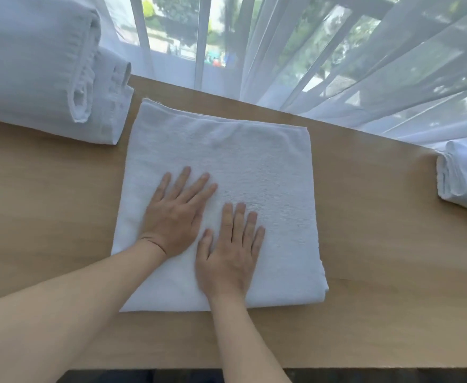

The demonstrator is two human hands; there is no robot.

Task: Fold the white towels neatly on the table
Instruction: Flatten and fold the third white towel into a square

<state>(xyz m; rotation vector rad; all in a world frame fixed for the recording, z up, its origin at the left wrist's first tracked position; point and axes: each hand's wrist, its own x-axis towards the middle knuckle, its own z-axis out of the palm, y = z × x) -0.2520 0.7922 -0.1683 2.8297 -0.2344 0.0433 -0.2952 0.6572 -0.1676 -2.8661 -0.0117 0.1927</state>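
A white towel (254, 167), folded into a thick rectangle, lies flat in the middle of the wooden table (378, 244). My left hand (175, 214) rests palm down on the towel's near-left part, fingers straight and spread. Beside it, my right hand (229, 252) lies flat on the towel nearer the front edge, fingers straight. Neither hand holds any cloth.
A pile of rolled and folded white towels (41, 67) sits at the back left of the table. More folded white towels (464, 178) lie at the right edge. Sheer white curtains (365, 64) hang along the table's far edge before a window.
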